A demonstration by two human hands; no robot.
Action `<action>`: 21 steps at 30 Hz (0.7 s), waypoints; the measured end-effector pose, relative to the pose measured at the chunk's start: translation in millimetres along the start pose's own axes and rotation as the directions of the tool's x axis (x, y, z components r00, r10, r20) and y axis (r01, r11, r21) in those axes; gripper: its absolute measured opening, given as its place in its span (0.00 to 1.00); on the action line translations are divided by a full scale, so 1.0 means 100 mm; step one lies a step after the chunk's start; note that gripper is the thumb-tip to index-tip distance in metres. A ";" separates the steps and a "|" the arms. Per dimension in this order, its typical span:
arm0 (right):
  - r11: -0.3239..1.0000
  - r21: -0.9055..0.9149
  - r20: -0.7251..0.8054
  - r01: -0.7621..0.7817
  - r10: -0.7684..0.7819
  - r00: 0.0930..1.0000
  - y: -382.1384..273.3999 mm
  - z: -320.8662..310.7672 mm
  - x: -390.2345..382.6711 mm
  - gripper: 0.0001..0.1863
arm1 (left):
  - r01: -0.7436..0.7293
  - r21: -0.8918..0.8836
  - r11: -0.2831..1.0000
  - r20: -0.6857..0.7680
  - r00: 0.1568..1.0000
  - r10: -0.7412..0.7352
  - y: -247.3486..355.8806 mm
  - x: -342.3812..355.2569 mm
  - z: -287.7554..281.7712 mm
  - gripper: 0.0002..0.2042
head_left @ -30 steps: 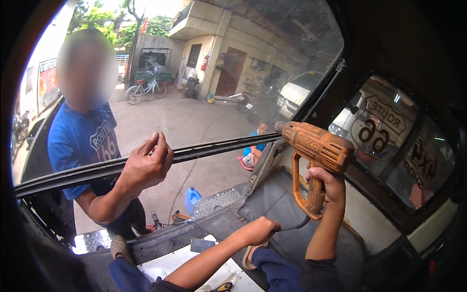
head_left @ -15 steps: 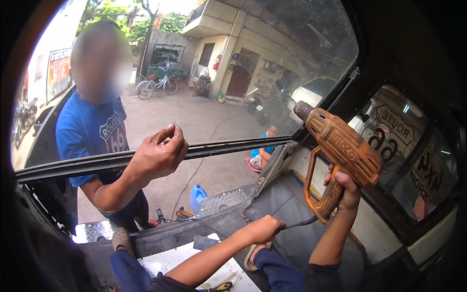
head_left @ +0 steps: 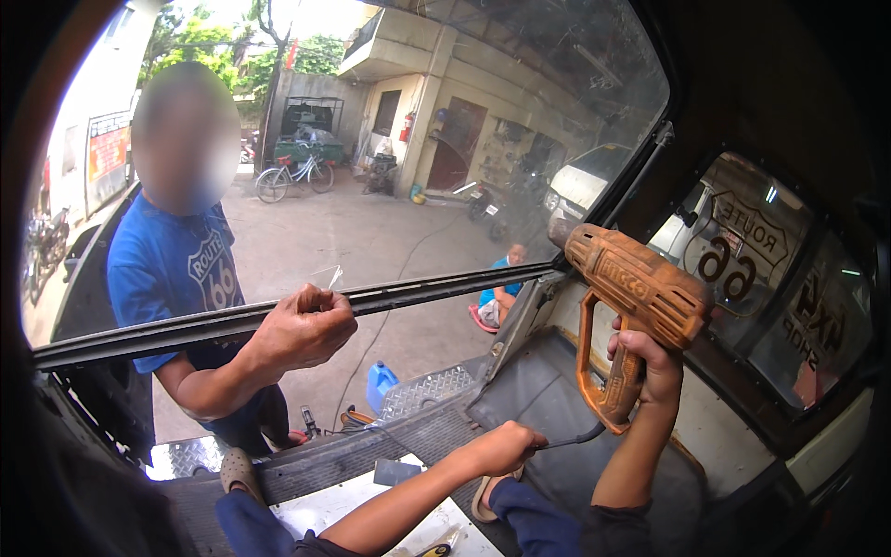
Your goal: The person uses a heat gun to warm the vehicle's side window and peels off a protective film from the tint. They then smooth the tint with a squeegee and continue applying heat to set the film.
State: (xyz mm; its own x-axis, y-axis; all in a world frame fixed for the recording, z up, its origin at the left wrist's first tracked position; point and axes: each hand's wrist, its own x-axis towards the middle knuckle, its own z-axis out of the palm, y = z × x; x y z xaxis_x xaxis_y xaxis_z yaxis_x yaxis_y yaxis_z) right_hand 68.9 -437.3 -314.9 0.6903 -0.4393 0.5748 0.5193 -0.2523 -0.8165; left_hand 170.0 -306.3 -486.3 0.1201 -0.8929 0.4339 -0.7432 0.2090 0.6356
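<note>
My right hand (head_left: 657, 369) is wrapped round the handle of a worn orange heat gun (head_left: 640, 283), held up with its nozzle toward the upper left, near the window frame's corner. Lower down, my left hand (head_left: 506, 447) is closed on the heat gun's black cord (head_left: 577, 439), just below the handle. Opposite me, a co-worker's hand (head_left: 306, 327) reaches in past the black window rail (head_left: 418, 291). Its fingertips pinch a small, thin, whitish or clear piece (head_left: 336, 277), too small to name.
A white panel (head_left: 320, 506) lies by my legs, with a dark flat block (head_left: 396, 472) and a yellow-and-black handled tool (head_left: 436, 550) on it. A blue jug (head_left: 380, 385) stands near the step. Beyond the glass, a person in blue (head_left: 176, 260) stands; another (head_left: 504, 292) sits low.
The view has shifted slightly. The co-worker's hand has turned and sits a little lower, and the thin piece at its fingertips shows more plainly. My grips on heat gun and cord are unchanged.
</note>
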 end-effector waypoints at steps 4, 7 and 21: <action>0.993 0.122 0.033 -0.003 -0.001 0.999 0.01 -0.02 0.02 0.20 | 0.011 0.032 0.999 0.020 1.000 -0.012 -0.01 0.00 0.00 0.14; 0.984 -0.175 -0.112 0.039 -0.059 0.992 0.06 0.00 0.03 0.17 | 0.017 0.039 0.999 -0.003 1.000 -0.017 -0.01 0.01 0.00 0.14; 0.974 0.212 0.059 -0.086 0.075 0.995 0.12 -0.07 0.11 0.17 | -0.011 0.002 1.000 0.019 1.000 0.011 -0.05 0.01 0.06 0.13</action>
State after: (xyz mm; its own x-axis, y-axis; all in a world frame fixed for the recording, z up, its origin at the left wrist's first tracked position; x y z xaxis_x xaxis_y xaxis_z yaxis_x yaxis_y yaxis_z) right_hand 79.4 -451.1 -318.8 0.7559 -0.4051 0.5143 0.5531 -0.0251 -0.8327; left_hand 170.1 -310.6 -493.3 0.0988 -0.8981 0.4286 -0.7459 0.2183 0.6293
